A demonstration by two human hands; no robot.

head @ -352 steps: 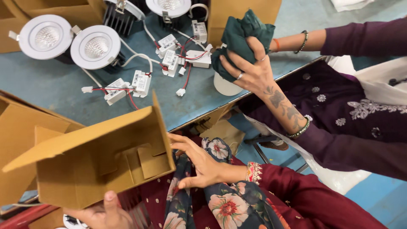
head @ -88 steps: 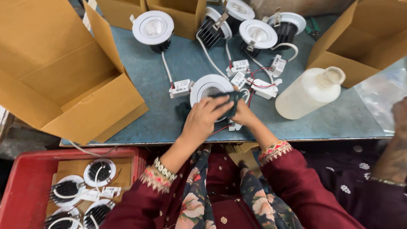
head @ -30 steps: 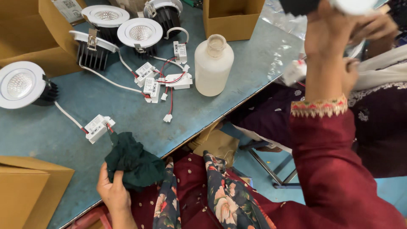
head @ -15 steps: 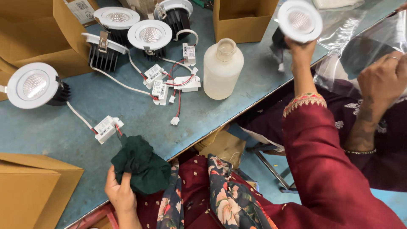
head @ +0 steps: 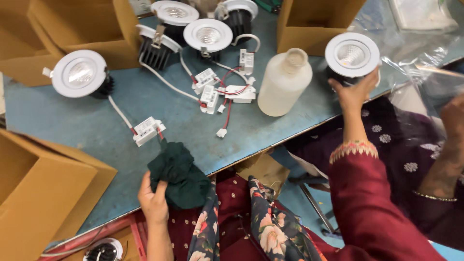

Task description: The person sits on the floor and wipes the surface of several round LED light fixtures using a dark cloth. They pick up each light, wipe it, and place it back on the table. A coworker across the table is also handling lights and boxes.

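My left hand [head: 153, 200] grips a crumpled dark green cloth [head: 178, 171] at the near edge of the blue table [head: 111, 140]. My right hand [head: 354, 92] reaches out to the right and holds a round white downlight [head: 352, 54] at the table's right end, lens facing up. Beside it a co-worker's hand [head: 454, 116] holds a clear plastic bag [head: 425, 63]. A white plastic bottle [head: 285, 82] lies between the two hands, left of the held downlight.
Several white downlights [head: 79, 73] with wired driver boxes [head: 147, 130] lie across the table. Open cardboard boxes stand at the left [head: 43, 193], back left [head: 63, 34] and back [head: 314, 21]. A red crate [head: 135, 232] with another downlight sits below at the left.
My right hand has brought the downlight down from high in the air to the table's right end. My left hand keeps the green cloth at the near edge.
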